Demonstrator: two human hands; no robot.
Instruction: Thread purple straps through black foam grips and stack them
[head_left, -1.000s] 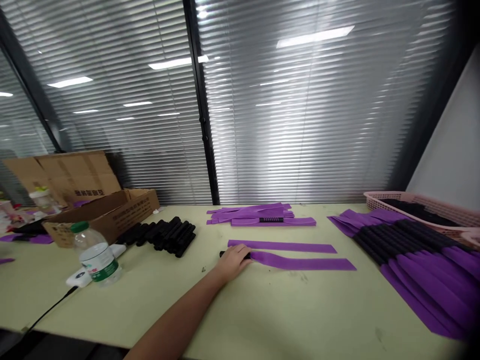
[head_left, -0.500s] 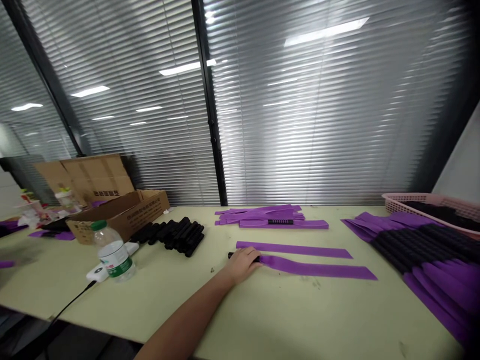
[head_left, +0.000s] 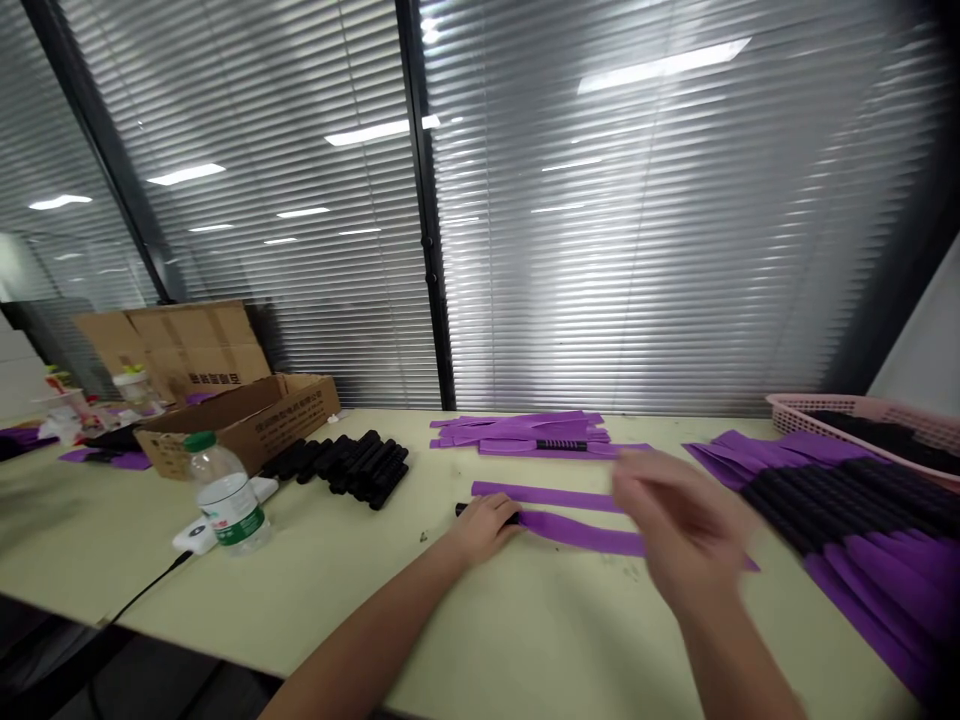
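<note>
My left hand (head_left: 486, 528) lies closed over a black handle (head_left: 461, 509) on the table, and the handle's two ends stick out on either side of the fingers. A flat purple band (head_left: 577, 533) runs from the handle to the right, partly behind my right hand (head_left: 686, 525). That hand hovers above the band's right part; motion smears its fingers, so whether it holds anything is unclear. Just beyond, a second purple strip (head_left: 544, 494) lies flat, its right end hidden by my right hand.
Behind lies a stack of purple strips (head_left: 517, 428) with one black ribbed handle (head_left: 561, 446). Black handles (head_left: 364, 468) are heaped left, near a bottle (head_left: 231, 505), white adapter (head_left: 196, 537) and cardboard box (head_left: 289, 420). Finished-looking purple-and-black pieces (head_left: 847, 505) and a pink basket (head_left: 810, 403) stand right.
My right hand has come into view from the lower right, over the purple band and strip. My left hand stays on the black handle. The view has shifted slightly.
</note>
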